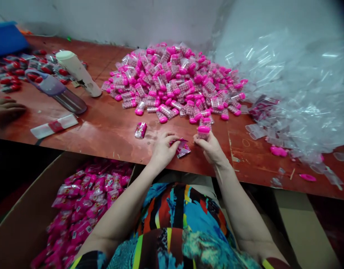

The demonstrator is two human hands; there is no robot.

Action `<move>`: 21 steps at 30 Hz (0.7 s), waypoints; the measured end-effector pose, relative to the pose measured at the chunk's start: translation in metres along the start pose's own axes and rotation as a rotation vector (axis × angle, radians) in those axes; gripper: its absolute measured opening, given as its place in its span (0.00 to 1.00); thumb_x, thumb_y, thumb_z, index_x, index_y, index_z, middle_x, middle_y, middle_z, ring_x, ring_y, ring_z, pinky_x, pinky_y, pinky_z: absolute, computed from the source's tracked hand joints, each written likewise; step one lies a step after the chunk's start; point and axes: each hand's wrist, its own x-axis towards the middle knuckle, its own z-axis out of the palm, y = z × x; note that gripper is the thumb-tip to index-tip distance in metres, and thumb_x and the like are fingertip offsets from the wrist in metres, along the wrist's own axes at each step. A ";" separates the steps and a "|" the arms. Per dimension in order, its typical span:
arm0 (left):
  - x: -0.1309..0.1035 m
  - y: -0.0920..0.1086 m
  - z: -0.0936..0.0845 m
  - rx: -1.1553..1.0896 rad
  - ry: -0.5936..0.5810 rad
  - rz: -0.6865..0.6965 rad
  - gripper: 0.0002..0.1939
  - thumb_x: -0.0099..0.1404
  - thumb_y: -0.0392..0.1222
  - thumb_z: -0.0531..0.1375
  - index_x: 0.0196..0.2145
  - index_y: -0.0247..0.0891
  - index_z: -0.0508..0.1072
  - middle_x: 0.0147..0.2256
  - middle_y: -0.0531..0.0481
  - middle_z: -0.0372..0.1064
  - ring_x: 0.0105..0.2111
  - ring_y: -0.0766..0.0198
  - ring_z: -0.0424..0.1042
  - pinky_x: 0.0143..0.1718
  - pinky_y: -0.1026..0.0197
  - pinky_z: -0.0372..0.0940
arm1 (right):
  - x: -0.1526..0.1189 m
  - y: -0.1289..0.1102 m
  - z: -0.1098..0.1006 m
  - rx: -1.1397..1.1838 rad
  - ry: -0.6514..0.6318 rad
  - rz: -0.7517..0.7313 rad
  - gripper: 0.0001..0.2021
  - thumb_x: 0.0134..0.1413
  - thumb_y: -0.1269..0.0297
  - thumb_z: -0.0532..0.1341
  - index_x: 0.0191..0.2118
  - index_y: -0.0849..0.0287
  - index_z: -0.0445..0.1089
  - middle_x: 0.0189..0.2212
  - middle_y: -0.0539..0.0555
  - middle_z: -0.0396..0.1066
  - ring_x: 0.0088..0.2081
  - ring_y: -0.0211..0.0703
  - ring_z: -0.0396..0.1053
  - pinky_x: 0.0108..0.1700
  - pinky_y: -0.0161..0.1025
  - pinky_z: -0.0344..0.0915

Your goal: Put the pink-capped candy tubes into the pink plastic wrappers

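Near front edge of red-brown desk [113, 129], left hand [163, 150] pinches pink printed wrapper [184, 150] between thumb and fingers; right hand [212, 149] closes around clear pink-capped bottle [203, 132], cap up. Heap of similar bottles [174, 80] beyond hands. Pink packet [140, 130] lies beside left hand. Cardboard box [25, 209] below desk.

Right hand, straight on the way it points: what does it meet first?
Past the held tube, the right hand would probably meet the near edge of the pink-capped tube pile; depth is hard to judge from this view.
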 end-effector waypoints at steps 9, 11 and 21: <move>0.001 0.012 0.016 0.065 -0.048 0.049 0.08 0.67 0.33 0.64 0.38 0.42 0.84 0.46 0.45 0.75 0.49 0.55 0.77 0.54 0.54 0.70 | -0.021 0.001 0.014 -0.044 0.018 -0.029 0.18 0.47 0.49 0.76 0.37 0.54 0.75 0.35 0.51 0.75 0.39 0.47 0.73 0.47 0.48 0.73; 0.003 0.009 0.019 0.002 0.024 0.037 0.09 0.65 0.33 0.66 0.42 0.41 0.83 0.49 0.44 0.75 0.52 0.54 0.75 0.56 0.53 0.69 | -0.019 0.004 0.016 -0.030 0.102 -0.038 0.19 0.45 0.49 0.76 0.37 0.54 0.74 0.34 0.51 0.75 0.37 0.45 0.73 0.45 0.47 0.73; -0.016 0.033 0.017 -0.840 -0.049 -0.621 0.18 0.56 0.51 0.75 0.35 0.34 0.79 0.28 0.48 0.73 0.25 0.66 0.69 0.33 0.60 0.66 | -0.025 0.005 0.019 -0.038 0.219 0.104 0.18 0.35 0.51 0.79 0.33 0.51 0.81 0.36 0.60 0.79 0.38 0.51 0.74 0.47 0.54 0.71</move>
